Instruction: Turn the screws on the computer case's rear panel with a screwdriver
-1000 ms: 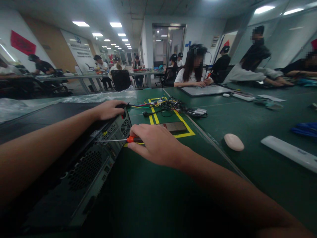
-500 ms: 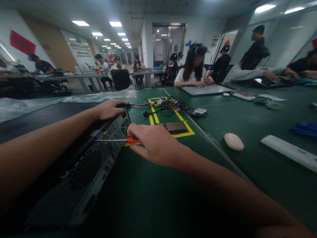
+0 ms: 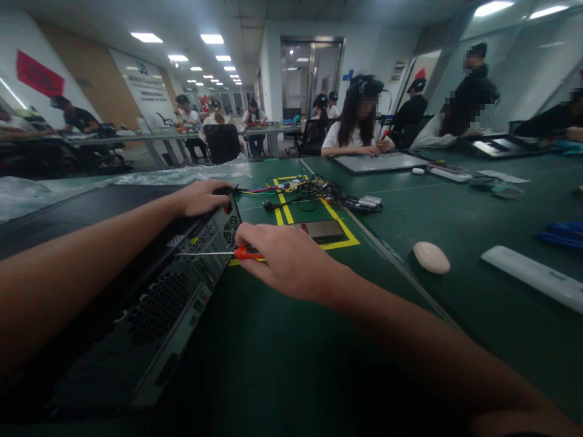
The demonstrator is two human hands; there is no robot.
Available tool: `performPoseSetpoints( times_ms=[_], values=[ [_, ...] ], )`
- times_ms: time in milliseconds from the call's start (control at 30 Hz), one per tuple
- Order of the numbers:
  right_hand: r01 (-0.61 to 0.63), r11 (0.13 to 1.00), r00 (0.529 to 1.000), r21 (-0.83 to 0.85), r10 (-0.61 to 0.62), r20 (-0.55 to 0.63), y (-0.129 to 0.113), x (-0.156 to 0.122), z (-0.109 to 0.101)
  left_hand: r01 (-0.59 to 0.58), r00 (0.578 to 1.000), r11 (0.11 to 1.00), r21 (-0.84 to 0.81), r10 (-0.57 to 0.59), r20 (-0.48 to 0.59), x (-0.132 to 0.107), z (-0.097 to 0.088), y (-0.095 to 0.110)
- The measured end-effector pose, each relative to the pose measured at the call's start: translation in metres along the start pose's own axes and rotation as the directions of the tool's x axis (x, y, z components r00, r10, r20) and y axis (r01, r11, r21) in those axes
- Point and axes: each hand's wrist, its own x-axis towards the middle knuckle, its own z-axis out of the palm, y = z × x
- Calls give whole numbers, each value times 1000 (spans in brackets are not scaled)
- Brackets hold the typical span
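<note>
the right hand (image 3: 291, 258) has fingers clamped on a thin orange-handled screwdriver (image 3: 241, 253), tip indistinct against the black metal computer case (image 3: 159, 309); left hand (image 3: 204, 197) atop the case, fingertips hidden, grip impossible to tell.

Dim overall; white ceiling lamps (image 3: 212, 39) glow far beyond the right fingers (image 3: 250, 233); the counter (image 3: 282, 346) below the fingers darkens nearly to black; people (image 3: 476, 88) farther off look soft, partly pixelated; shapes stretch toward the view's edges.

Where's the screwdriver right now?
In the head view, the screwdriver is left of centre, in the right hand, its shaft pointing at the computer case.
</note>
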Motion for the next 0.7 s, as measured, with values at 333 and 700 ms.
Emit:
performPoseSetpoints(
  times_ms=[333,700],
  values=[
    [-8,1000,1000,-19,8,8,-1,0,-1,-2,1000,1000,-7,2,22,0,-1,0],
    [-12,1000,1000,-18,12,4,-1,0,-1,18,1000,999,-33,-18,1,0,-1,2]
  ],
)
